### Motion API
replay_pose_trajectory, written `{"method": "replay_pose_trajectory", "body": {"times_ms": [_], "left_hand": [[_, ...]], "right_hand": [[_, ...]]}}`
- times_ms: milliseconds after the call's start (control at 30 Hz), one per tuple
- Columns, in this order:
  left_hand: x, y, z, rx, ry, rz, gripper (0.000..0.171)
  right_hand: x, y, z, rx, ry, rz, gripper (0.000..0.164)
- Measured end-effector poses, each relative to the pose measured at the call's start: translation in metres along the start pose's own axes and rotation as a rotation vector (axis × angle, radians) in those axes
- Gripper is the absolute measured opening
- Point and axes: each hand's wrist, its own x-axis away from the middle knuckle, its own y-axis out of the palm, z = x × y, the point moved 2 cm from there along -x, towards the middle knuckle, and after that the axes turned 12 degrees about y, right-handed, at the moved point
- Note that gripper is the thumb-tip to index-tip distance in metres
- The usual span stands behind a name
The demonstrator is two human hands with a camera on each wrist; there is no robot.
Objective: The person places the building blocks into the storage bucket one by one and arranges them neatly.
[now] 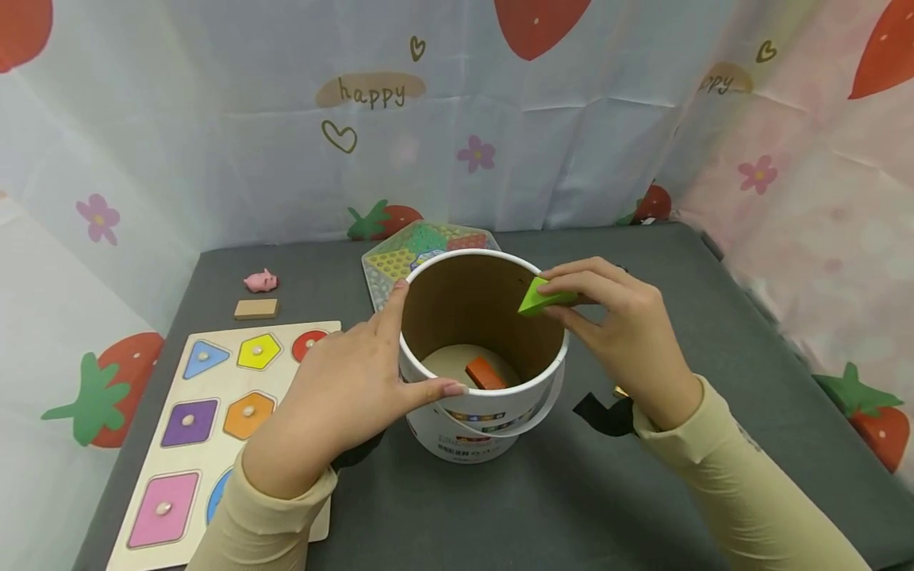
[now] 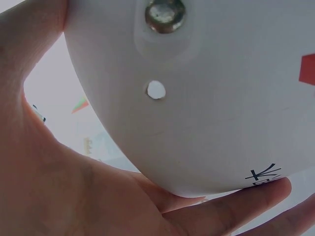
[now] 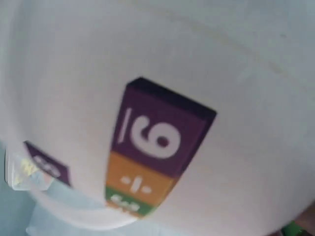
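Note:
A white bucket [image 1: 460, 452] with a brown inner wall stands on the table. My left hand [image 1: 350, 388] holds its near-left side, thumb along the front rim and forefinger at the left rim. In the left wrist view, the fingers spread around the bucket's outer wall [image 2: 221, 123]. Between thumb and fingertips, my right hand [image 1: 621, 317] pinches a bright green wedge-shaped block [image 1: 535, 298] over the right part of the bucket's mouth. One orange-red block [image 1: 484, 373] lies on the bucket's floor. Printed number blocks [image 3: 147, 142] on the outer wall fill the right wrist view.
Left of the bucket lies a wooden knob puzzle board [image 1: 153, 428], partly under my left arm. Behind it are a tan wooden block [image 1: 256, 309] and a pink pig figure [image 1: 261, 281]. A clear hexagonal case [image 1: 382, 277] of coloured pieces sits behind the bucket. Printed curtains surround the grey table [image 1: 543, 500].

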Motion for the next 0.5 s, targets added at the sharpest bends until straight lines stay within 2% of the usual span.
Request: {"method": "replay_pose_trajectory", "body": {"times_ms": [233, 400, 500], "left_hand": [[0.0, 0.0, 0.0, -0.007, 0.008, 0.008, 0.128], [0.0, -0.001, 0.0, -0.007, 0.006, 0.006, 0.128], [0.0, 0.0, 0.001, -0.007, 0.009, 0.01, 0.128]], "right_hand": [[-0.01, 0.016, 0.024, -0.008, 0.041, -0.125, 0.034], [-0.015, 0.022, 0.024, 0.018, 0.042, -0.13, 0.023], [-0.016, 0.022, 0.022, 0.033, 0.043, -0.11, 0.023]]}}
